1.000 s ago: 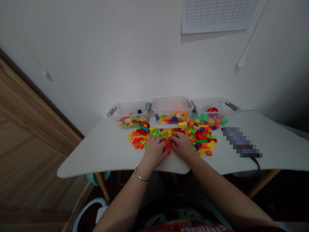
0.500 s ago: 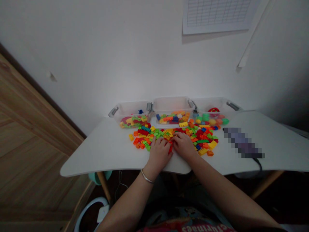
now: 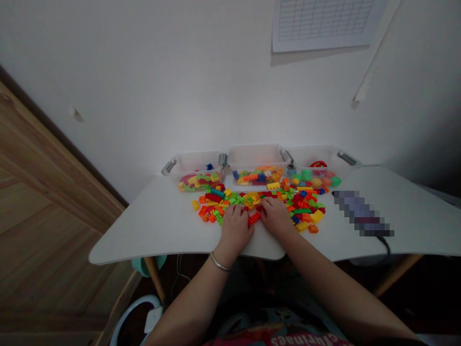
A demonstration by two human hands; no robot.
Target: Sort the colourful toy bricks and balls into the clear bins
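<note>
Between my two hands lies a long red toy building brick (image 3: 254, 218), tilted, its studs showing. My left hand (image 3: 236, 225) is closed on the brick's left end, with the thumb hidden behind the curled fingers. Just right of it, my right hand (image 3: 276, 217) has its fingers bent together at the brick's far end; a bit of red shows at the fingertips, but I cannot tell which piece it is. Loose bricks in many colours spread around both hands, among them a yellow brick (image 3: 317, 216) and a dark green one (image 3: 302, 210).
Three clear plastic boxes stand along the wall: the left box (image 3: 196, 163), the middle box (image 3: 257, 156) and the right box (image 3: 309, 156), each with toys inside. A blurred-out device (image 3: 362, 214) with a cable lies right on the white table (image 3: 144, 230).
My hands have drawn slightly apart, the left one shifting a little leftward. The red brick between them has turned and shows more of its studded top.
</note>
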